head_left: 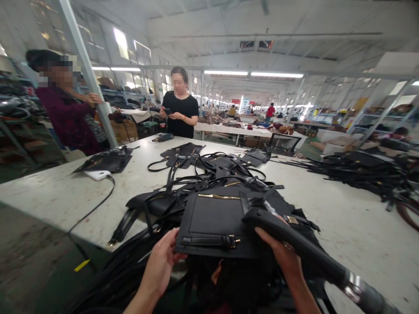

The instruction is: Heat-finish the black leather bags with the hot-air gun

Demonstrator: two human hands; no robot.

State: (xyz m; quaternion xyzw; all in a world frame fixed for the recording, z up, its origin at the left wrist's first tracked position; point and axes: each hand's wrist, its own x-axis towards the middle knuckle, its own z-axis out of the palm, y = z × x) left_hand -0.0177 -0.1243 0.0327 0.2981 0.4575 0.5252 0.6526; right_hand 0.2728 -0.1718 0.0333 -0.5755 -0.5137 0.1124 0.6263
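A black leather bag panel (214, 218) with a gold zipper along its top and a buckled strap near its lower edge is held out in front of me. My left hand (165, 257) grips its lower left corner, thumb on top. At its right side, my right hand (278, 246) is closed round a black handle-like tool (294, 235), whose rounded head overlaps the panel's right part; a hose runs from it to the lower right. Whether my right fingers also touch the panel is hidden. More black bag pieces (157, 203) with straps lie heaped behind and below.
The white table (353, 218) bears another black pile (366, 170) at right, and a white device (97, 175) with a cable at left. One person (180, 104) stands across the table with a phone; another (65, 104) stands by a metal post (88, 69).
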